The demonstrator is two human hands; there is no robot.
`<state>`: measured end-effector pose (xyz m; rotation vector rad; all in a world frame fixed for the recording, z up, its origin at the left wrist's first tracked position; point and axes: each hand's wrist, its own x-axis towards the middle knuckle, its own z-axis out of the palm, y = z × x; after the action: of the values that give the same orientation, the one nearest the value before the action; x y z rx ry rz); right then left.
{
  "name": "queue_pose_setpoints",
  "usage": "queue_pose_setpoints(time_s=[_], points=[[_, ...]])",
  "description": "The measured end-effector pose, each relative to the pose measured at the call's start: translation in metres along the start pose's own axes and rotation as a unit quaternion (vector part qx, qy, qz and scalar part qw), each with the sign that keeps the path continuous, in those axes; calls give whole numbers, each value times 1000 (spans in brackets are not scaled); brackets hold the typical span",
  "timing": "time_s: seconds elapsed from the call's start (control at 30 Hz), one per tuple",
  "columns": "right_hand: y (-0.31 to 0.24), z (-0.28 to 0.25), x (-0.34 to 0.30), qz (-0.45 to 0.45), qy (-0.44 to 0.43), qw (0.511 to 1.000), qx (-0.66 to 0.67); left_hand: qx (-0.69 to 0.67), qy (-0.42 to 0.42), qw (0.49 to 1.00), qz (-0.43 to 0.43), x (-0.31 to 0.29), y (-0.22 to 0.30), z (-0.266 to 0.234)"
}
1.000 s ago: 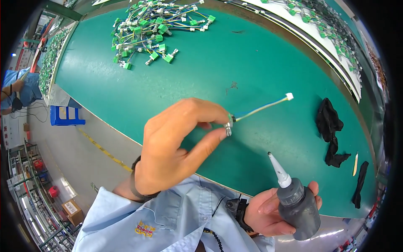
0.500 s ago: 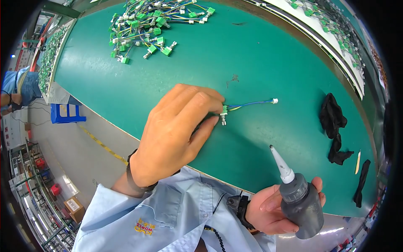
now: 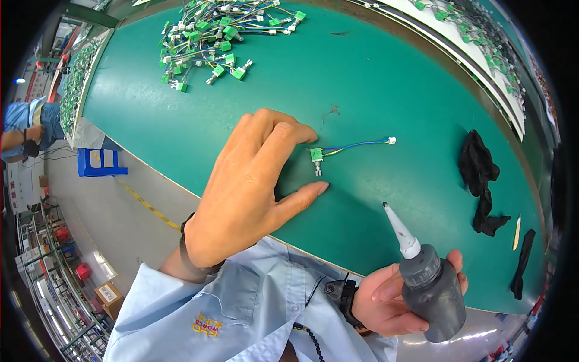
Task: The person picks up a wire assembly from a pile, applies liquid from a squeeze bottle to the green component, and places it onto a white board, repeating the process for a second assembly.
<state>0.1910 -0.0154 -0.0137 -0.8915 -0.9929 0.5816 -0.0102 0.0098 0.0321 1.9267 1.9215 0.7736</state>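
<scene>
On the green tabletop lies a small green part with a metal shaft (image 3: 316, 155); blue and yellow wires run from it to a white connector (image 3: 392, 140). My left hand (image 3: 244, 181) is around its left side, thumb and fingers spread apart, and appears not to grip it. At the table's near edge my right hand (image 3: 386, 304) holds a dark squeeze bottle (image 3: 435, 295) with a tapered pale nozzle (image 3: 399, 229). The nozzle points up and to the left, apart from the wired part.
A heap of similar green wired parts (image 3: 226, 45) covers the far left of the table. Crumpled black cloth (image 3: 478, 163), a thin pale stick (image 3: 517, 234) and a black strip (image 3: 523, 265) lie at the right. A blue stool (image 3: 99, 163) stands on the floor; another person (image 3: 36, 130) is at far left.
My left hand's fingers and thumb have parted and let go of the green wired part, which lies slightly further left. My right hand with the bottle has barely moved.
</scene>
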Motion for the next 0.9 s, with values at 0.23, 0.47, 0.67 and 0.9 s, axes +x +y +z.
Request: queue_pose_setpoints(time_s=[0.23,0.47,0.67,0.9], points=[[-4,6,-1,-24,5,997,-71,8,-7,999,39,3,3,-13],[-2,1,-1,-15,-41,997,-62,40,-15,995,94,38,12,-68],[-1,-19,7,-21,-121,985,-118,-41,-21,985,164,158,-3,-87],[-20,16,6,130,-18,988,77,-96,-12,988,123,286,-68,-53]])
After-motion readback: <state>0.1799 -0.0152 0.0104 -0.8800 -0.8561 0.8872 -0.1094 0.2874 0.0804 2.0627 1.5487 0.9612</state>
